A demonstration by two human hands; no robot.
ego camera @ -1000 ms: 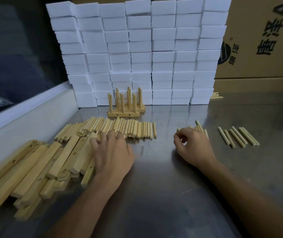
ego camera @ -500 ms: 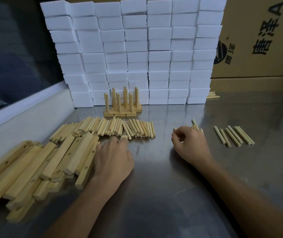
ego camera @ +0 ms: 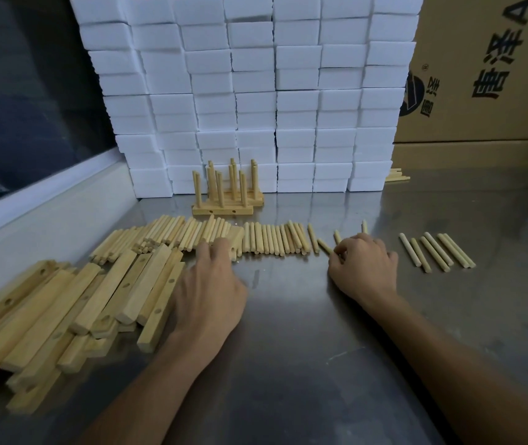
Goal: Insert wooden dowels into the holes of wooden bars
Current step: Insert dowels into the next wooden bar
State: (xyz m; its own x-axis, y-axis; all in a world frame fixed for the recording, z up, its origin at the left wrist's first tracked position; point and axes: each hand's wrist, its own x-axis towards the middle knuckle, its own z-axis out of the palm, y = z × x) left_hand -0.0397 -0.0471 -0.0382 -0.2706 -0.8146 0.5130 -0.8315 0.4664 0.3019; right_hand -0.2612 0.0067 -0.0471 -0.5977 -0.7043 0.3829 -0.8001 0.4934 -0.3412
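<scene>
Nearest the person, two bare forearms are reaching forward over the steel table [ego camera: 288, 364]. To the left, a heap of drilled wooden bars [ego camera: 73, 309] is lying in loose, overlapping layers. The left hand [ego camera: 208, 293] is resting palm down just beside the heap, its fingers curling over the end of one bar [ego camera: 235, 244] that is lying among the loose dowels; whether they are actually gripping it cannot be told. The right hand [ego camera: 363, 268] is sitting on the table with fingers bent together around a few short dowels [ego camera: 336, 240], whose tips are poking out beyond the knuckles. A long row of dowels [ego camera: 275, 239] is lying between the hands, and six more dowels [ego camera: 437, 252] are lying apart on the right. Farther back, finished bars [ego camera: 227, 205] are standing with dowels upright in their holes. Behind them, white foam blocks [ego camera: 256, 91] are stacked like a wall, with cardboard boxes [ego camera: 487, 75] to the right.
</scene>
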